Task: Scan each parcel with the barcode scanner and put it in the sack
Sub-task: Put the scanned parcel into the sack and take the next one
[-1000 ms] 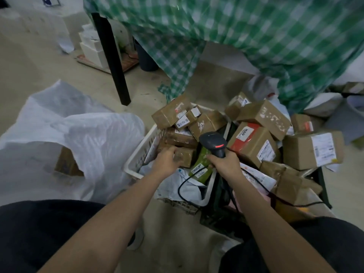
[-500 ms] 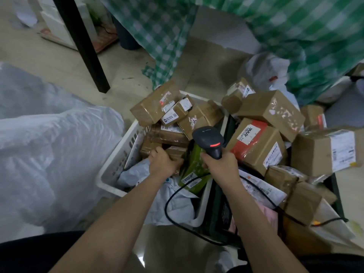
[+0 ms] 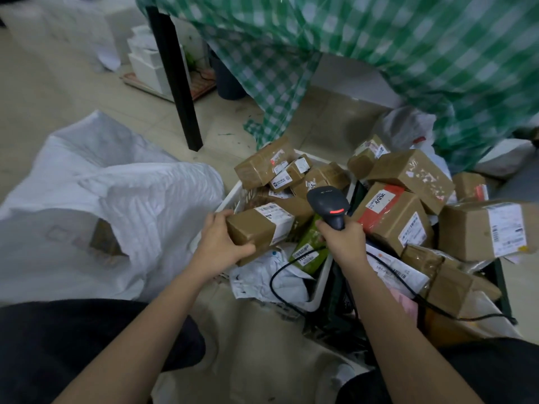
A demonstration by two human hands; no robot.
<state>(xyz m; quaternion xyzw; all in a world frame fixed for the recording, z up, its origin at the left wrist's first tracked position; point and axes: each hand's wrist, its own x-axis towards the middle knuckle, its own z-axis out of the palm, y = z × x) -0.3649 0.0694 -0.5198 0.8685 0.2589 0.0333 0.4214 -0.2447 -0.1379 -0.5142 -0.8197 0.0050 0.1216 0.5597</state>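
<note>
- Brown cardboard parcel with a white shipping label [image 3: 260,228]: one, gripped at its near end by the left hand [image 3: 219,246], thumb under and fingers over the top, held above the rim of the white plastic basket [image 3: 230,196].
- Black handheld barcode scanner [image 3: 328,206]: one, its handle clenched in the right hand [image 3: 344,243], a red light on its head, its black cable [image 3: 280,275] looping down over the basket.
- White woven sack [image 3: 122,217]: one, open on the floor to the left, one brown box [image 3: 103,239] visible inside.
- Other brown boxes: roughly ten piled in and beside the basket; exact count unclear.
- Red-and-brown box [image 3: 390,217]: one, its label reading "AUUV"; other print too small to read.
- Green packet [image 3: 310,249]: one, below the scanner.
</note>
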